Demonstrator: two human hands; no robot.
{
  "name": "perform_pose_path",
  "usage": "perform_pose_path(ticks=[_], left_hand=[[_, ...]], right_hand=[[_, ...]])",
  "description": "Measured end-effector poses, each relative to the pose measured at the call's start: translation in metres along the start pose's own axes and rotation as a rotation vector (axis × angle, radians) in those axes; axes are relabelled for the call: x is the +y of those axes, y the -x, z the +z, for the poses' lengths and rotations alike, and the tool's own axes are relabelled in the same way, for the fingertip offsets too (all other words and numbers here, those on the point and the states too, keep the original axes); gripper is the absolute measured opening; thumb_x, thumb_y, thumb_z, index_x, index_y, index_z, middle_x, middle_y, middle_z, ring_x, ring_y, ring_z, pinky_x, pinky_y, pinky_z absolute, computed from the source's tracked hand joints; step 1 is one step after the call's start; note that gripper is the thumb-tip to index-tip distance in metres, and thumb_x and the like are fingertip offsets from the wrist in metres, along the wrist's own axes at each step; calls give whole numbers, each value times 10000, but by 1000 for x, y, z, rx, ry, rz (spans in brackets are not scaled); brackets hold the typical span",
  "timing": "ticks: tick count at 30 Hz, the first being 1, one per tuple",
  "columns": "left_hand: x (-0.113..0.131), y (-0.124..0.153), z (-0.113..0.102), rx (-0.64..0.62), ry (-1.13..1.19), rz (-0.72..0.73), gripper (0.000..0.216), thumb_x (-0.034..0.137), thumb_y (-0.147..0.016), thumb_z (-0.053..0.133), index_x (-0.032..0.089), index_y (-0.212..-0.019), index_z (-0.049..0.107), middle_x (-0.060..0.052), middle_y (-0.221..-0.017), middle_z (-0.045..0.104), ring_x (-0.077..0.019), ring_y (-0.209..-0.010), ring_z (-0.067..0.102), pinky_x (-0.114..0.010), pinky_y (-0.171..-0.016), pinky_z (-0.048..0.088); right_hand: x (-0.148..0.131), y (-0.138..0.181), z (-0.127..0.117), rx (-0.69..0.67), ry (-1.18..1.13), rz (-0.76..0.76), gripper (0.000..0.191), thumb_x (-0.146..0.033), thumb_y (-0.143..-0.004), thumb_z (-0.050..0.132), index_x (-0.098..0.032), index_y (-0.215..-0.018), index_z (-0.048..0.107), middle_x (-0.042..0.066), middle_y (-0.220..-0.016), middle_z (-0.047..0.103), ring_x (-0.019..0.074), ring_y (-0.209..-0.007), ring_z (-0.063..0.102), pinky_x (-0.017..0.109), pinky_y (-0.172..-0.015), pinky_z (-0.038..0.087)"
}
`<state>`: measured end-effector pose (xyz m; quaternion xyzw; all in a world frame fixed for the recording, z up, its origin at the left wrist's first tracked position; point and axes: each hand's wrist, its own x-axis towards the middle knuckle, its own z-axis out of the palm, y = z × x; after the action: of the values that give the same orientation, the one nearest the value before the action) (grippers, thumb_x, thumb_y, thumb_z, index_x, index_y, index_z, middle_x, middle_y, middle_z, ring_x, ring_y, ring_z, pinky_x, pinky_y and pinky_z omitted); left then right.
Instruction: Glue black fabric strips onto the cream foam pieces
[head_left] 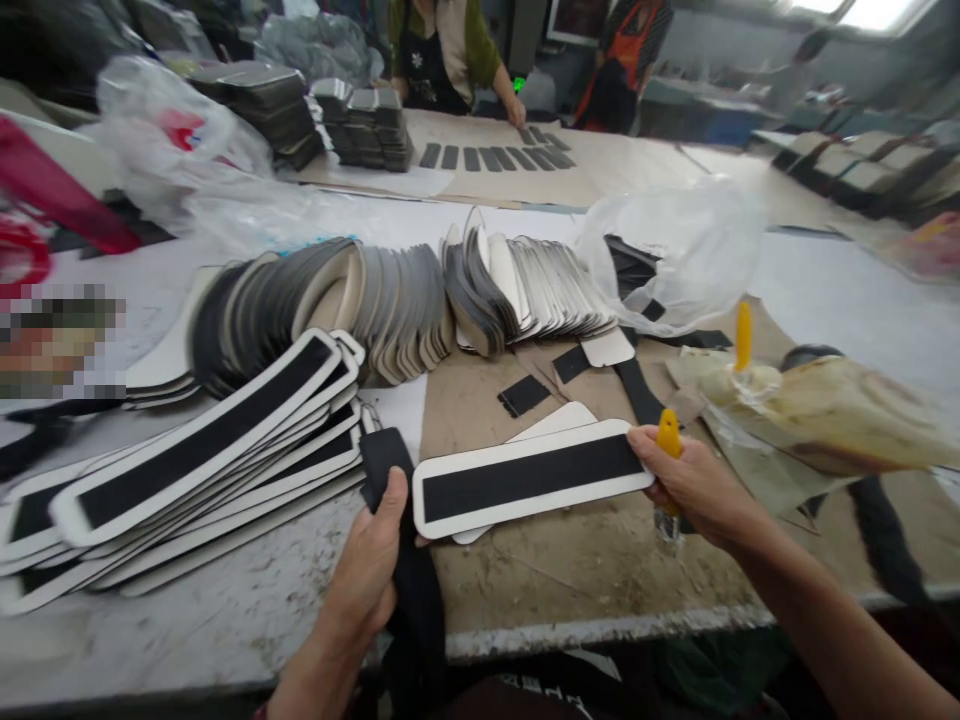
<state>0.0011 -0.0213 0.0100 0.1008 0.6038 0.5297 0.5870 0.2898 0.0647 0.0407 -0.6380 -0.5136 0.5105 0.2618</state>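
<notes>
My left hand [367, 560] is closed on a long black fabric strip [420, 600], thumb on top, with the strip's tail hanging over the table's front edge. My right hand [686, 480] pinches the right end of a white rounded panel [450, 520] with a black band along its middle. A yellow-handled tool [669, 432] is also held in that hand, its shiny end pointing down. The panel's left end is close to my left fingers; contact there is unclear. Beneath it lies another white panel [559, 420]. Left of my left hand are stacked banded panels [202, 440].
Rows of curved grey and white pieces [397, 310] stand behind. A plastic bag [690, 260] holds dark pieces. A yellow handle [742, 335] stands up from a plastic-wrapped, glue-like container [847, 410] at right. A co-worker's hand [515, 108] touches dark pieces across the table.
</notes>
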Motion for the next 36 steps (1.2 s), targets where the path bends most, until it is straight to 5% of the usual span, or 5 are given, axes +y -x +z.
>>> perform_pose_path(ticks=[6,9,19,26,36], left_hand=[[-1,2,-3,-68,37,119,336,474,-735,691,148,-740,610,38,-560,553,-83,-467,453,-191,-453,385],[-1,1,-5,-26,31,119,342,321,-631,801,131,-872,650,2,-698,645,-114,-562,547,-196,-479,419],[5,0,-17,78,59,24,426,290,-593,826,146,-963,671,-39,-853,728,-207,-723,676,-276,-651,545],[8,-3,-23,144,115,-79,344,243,-538,850,170,-846,716,-29,-768,737,-229,-663,683,-265,-558,565],[9,1,-22,188,62,25,333,282,-521,867,172,-796,716,-6,-834,745,-181,-701,689,-206,-653,570]], right_hand=[[14,-9,-1,26,59,54,441,-655,-756,555,-214,-765,528,-47,-495,377,112,-388,350,239,-367,256],[13,-11,2,27,84,37,456,-670,-757,539,-214,-769,538,-36,-511,392,119,-395,362,251,-375,284],[-15,-5,20,-74,29,-27,460,-608,-700,644,-203,-663,428,-75,-539,327,70,-434,308,198,-384,253],[-11,-5,21,-143,68,-99,449,-620,-777,562,-196,-709,430,-66,-564,347,81,-464,323,208,-416,255],[-8,-7,18,-137,254,-162,449,-623,-819,490,-198,-691,420,-51,-583,355,89,-499,343,218,-442,308]])
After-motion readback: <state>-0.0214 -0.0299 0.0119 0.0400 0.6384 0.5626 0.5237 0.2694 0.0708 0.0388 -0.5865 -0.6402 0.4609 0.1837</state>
